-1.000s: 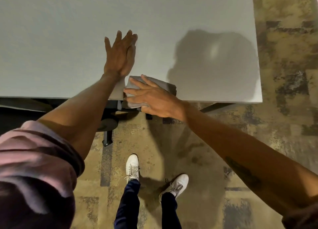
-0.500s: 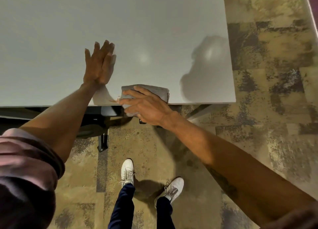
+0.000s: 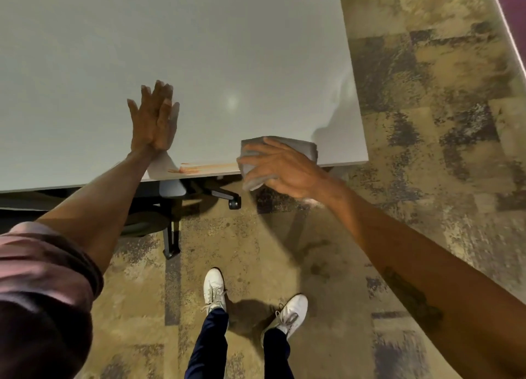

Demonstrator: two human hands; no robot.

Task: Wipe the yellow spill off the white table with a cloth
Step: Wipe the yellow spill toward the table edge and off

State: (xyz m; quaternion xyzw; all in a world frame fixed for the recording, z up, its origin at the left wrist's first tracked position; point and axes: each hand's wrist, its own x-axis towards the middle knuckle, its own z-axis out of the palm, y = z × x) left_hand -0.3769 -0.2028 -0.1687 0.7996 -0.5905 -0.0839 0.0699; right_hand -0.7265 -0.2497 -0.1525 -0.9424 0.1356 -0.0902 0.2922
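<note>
The person stands at the near edge of the white desk (image 3: 199, 51), leaning over it, and each hand has its own job. The left hand (image 3: 153, 122) lies flat on the desktop, fingers (image 3: 158, 94) straight and close together with nothing in them; it looks like a brace, taking weight so the other arm can push freely. The right hand (image 3: 281, 168) has the folded grey cloth (image 3: 296, 146) under it, fingers (image 3: 256, 153) spread across the top and curled around its near side, thumb side toward the desk's edge. The cloth sits right at the near edge, close to the right corner, and part of it hangs past the lip over the floor, which I take as a way of dragging the mess off the edge instead of spreading it inward. The spill (image 3: 205, 167) shows as a thin orange-yellow streak running along the near edge between the two hands, its right end touching the cloth and its left end stopping just short of the left wrist. So the job is partly done, I'd say: the smear is thin, but the stretch toward the left hand is not yet covered. A chair base (image 3: 225, 195) shows beneath the desk.
</note>
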